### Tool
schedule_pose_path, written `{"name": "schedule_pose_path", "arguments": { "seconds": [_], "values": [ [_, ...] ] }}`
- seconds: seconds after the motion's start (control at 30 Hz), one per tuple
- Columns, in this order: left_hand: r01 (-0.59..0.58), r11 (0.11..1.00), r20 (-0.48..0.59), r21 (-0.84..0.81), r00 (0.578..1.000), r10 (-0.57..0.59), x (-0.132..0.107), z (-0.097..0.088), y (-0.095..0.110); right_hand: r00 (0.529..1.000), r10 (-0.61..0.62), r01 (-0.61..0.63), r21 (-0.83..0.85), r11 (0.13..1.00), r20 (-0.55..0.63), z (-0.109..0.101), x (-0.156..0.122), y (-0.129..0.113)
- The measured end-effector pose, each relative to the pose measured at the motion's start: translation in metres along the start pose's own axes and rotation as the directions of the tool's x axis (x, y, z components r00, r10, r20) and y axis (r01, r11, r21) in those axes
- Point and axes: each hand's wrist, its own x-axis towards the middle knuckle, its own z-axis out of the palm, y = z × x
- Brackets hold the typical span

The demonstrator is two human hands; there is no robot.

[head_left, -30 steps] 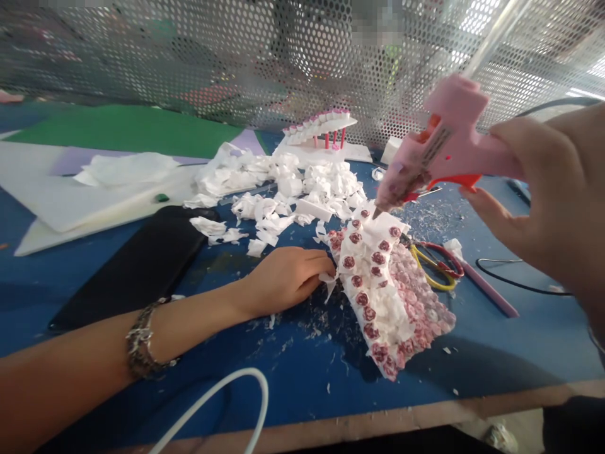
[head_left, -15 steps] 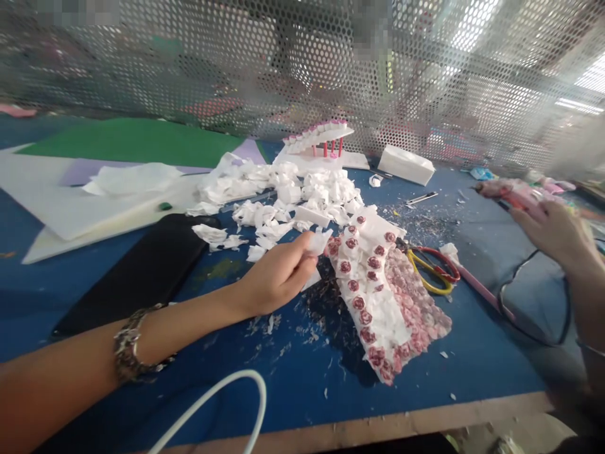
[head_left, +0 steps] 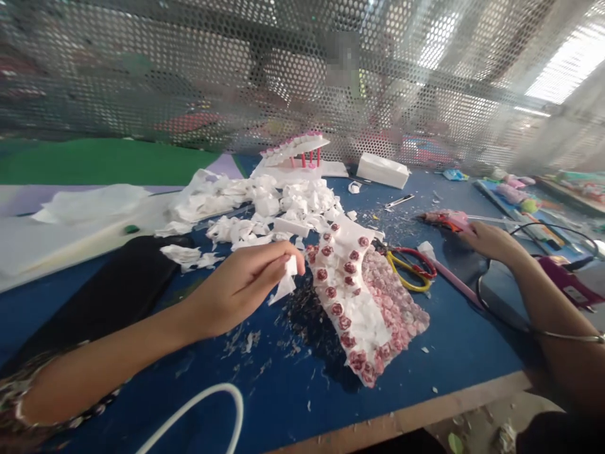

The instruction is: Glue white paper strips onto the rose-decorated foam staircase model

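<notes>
My left hand (head_left: 246,284) is closed in a pinch on a small torn piece of white tissue paper (head_left: 284,285). Beside it lies a craft piece (head_left: 362,302) covered with white paper, dark pink rosettes and a mass of paler pink ones. My right hand (head_left: 496,243) is wrapped round the back of a pinkish hot glue gun (head_left: 447,219), whose nozzle points left, low over the table. Between the craft piece and that hand are scissors with red and yellow handles (head_left: 409,270) and a pink stick (head_left: 458,285).
Crumpled white tissue (head_left: 265,205) covers the middle back. A small white model on red posts (head_left: 295,151), a white block (head_left: 382,170) and a craft knife (head_left: 399,202) stand or lie beyond. A black case (head_left: 104,290) is at left, a white cable (head_left: 212,394) in front.
My right hand has brought the glue gun inward and lower, towards the craft piece. My left hand has drawn slightly left, and its paper now hangs downward. The view has shifted right.
</notes>
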Motion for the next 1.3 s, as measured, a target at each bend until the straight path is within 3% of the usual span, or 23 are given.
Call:
{"name": "schedule_pose_path", "arguments": {
  "seconds": [0.23,0.37,0.5,0.6,0.7,0.77,0.83,0.9,0.93,0.97,1.1,1.3],
  "values": [
    [0.018,1.0,-0.011,-0.014,1.0,-0.019,0.003,-0.002,0.02,0.997,0.057,-0.052,0.079,0.996,-0.052,0.008,0.005,-0.006],
    [-0.014,1.0,-0.015,0.027,1.0,0.015,0.008,-0.007,0.031,0.994,-0.022,0.037,0.141,0.989,-0.107,0.012,0.011,-0.019],
    [-0.121,0.992,0.004,0.039,0.993,0.121,0.017,-0.012,0.042,0.981,-0.146,0.168,0.181,0.969,-0.13,0.02,0.016,-0.032],
    [-0.247,0.967,0.058,0.057,0.968,0.243,0.026,-0.013,0.049,0.961,-0.234,0.261,0.199,0.945,-0.149,0.007,0.013,-0.041],
    [-0.327,0.939,0.121,0.106,0.942,0.314,0.035,-0.013,0.055,0.928,-0.288,0.342,0.236,0.909,-0.237,-0.031,-0.007,-0.061],
    [-0.309,0.938,0.134,0.158,0.948,0.29,0.04,-0.012,0.059,0.888,-0.301,0.399,0.258,0.88,-0.349,-0.06,-0.031,-0.085],
    [-0.255,0.947,0.11,0.194,0.965,0.237,0.043,-0.01,0.063,0.81,-0.367,0.511,0.246,0.824,-0.457,-0.083,-0.059,-0.117],
    [-0.207,0.956,0.076,0.208,0.978,0.195,0.046,-0.008,0.067,0.608,-0.545,0.764,0.237,0.601,-0.577,-0.097,-0.086,-0.15],
    [-0.192,0.959,0.069,0.207,0.981,0.181,0.046,-0.007,0.068,0.546,-0.586,0.821,0.244,0.516,-0.598,-0.101,-0.097,-0.165],
    [-0.185,0.962,0.062,0.202,0.982,0.176,0.047,-0.007,0.069,0.515,-0.61,0.847,0.251,0.468,-0.602,-0.102,-0.105,-0.178],
    [-0.187,0.973,0.038,0.135,0.982,0.184,0.046,-0.011,0.07,0.469,-0.599,0.872,0.234,0.429,-0.649,-0.1,-0.113,-0.207],
    [-0.153,0.988,0.007,0.023,0.988,0.153,0.045,-0.02,0.066,0.428,-0.515,0.869,0.182,0.46,-0.743,-0.101,-0.104,-0.215]
  ]
}}
